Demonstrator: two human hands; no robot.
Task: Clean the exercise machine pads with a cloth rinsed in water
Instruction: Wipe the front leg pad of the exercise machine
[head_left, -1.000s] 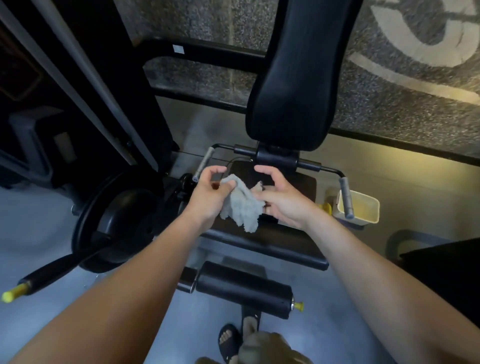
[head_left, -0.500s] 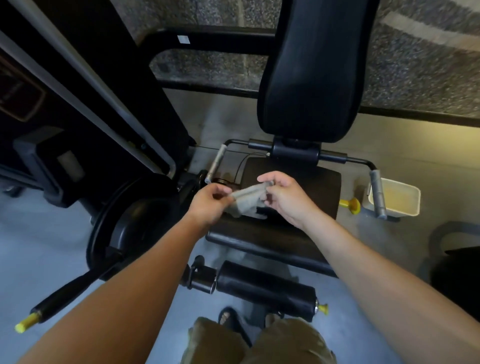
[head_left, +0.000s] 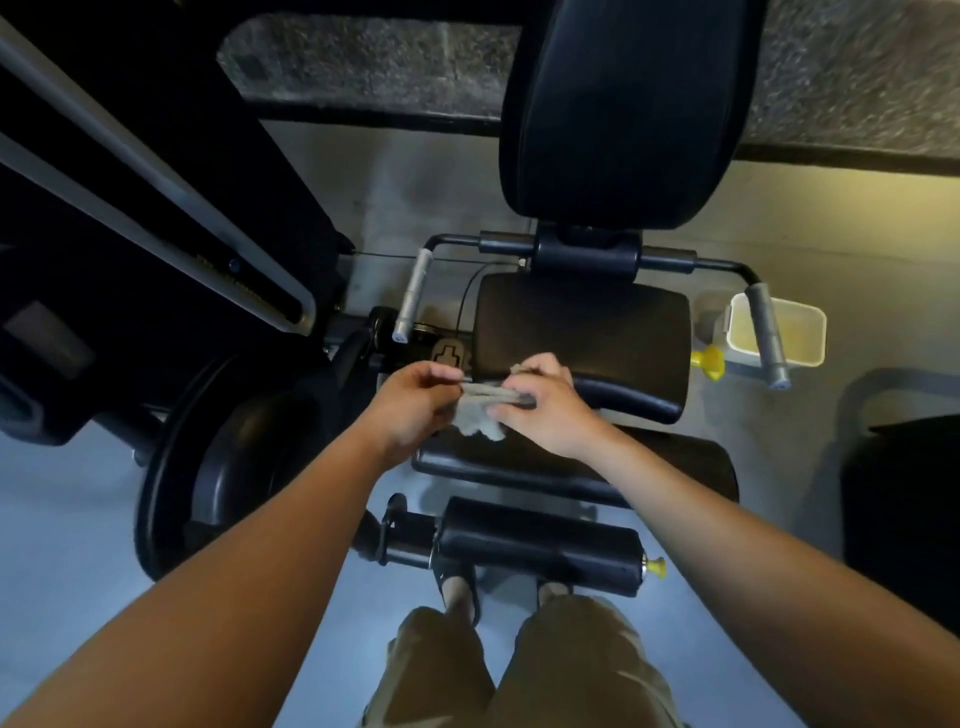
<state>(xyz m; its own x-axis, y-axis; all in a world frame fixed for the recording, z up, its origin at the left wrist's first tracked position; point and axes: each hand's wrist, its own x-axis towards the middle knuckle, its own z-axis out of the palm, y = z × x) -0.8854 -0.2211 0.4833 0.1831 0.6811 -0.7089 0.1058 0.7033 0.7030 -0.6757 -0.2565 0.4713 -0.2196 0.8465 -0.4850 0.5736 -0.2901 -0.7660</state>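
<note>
Both hands hold a small grey cloth (head_left: 480, 415) stretched between them over the front of the black seat pad (head_left: 587, 332). My left hand (head_left: 415, 405) pinches its left end and my right hand (head_left: 545, 410) grips its right end. The cloth's loose part hangs below the fingers. The tall black back pad (head_left: 623, 109) rises behind the seat. A black roller pad (head_left: 540, 545) lies below my arms, near my legs.
A white tub (head_left: 779, 330) holding yellowish water stands on the floor right of the seat, behind a grey handle grip (head_left: 769, 332). Another grip (head_left: 410, 301) is left of the seat. The dark weight frame (head_left: 156, 208) and round cam (head_left: 208, 457) fill the left.
The view has tilted down, showing my legs and more of the roller pad. The cloth went from hanging loosely to being pulled into a narrow band between both hands.
</note>
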